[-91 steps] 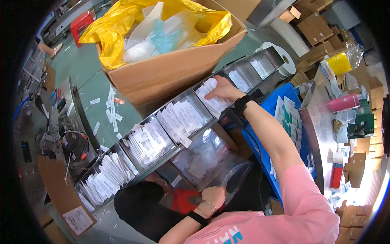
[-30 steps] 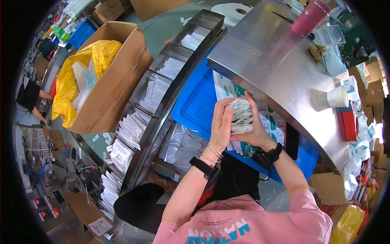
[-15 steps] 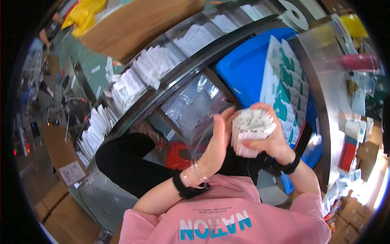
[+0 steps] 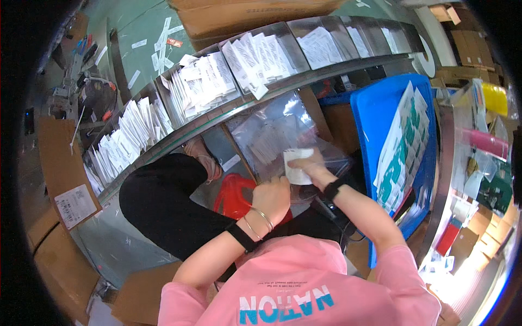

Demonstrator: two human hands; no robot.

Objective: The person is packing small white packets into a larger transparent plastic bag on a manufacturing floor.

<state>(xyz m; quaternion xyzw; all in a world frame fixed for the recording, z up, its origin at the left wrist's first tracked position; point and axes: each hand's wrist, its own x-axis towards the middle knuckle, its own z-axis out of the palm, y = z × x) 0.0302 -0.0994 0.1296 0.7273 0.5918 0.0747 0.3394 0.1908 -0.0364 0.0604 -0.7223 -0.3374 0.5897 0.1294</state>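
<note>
My right hand (image 4: 314, 164) is closed around a small stack of white paper slips (image 4: 297, 173), its thumb lying across the top. It hangs over the near right part of a cardboard box lined with a clear plastic bag (image 4: 283, 114). Inside that bag, more white slips (image 4: 265, 145) show through the plastic. Left of the stack, my left hand (image 4: 273, 200) is closed in a fist at the bag's near edge. What its fingers hold, if anything, is hidden. A red plastic thing (image 4: 235, 194) lies just beyond my left wrist.
A curved row of metal compartments (image 4: 293, 43) packed with white slips (image 4: 204, 87) runs across the far side. On the right stands a blue bin (image 4: 365, 117) with a green and white printed sheet (image 4: 402, 146). A large carton (image 4: 244, 19) sits beyond the row.
My right hand has moved left with the stack and now holds it over the plastic-lined box. My left hand, earlier raised with fingers stretched, has lowered and closed. The view has shifted.
</note>
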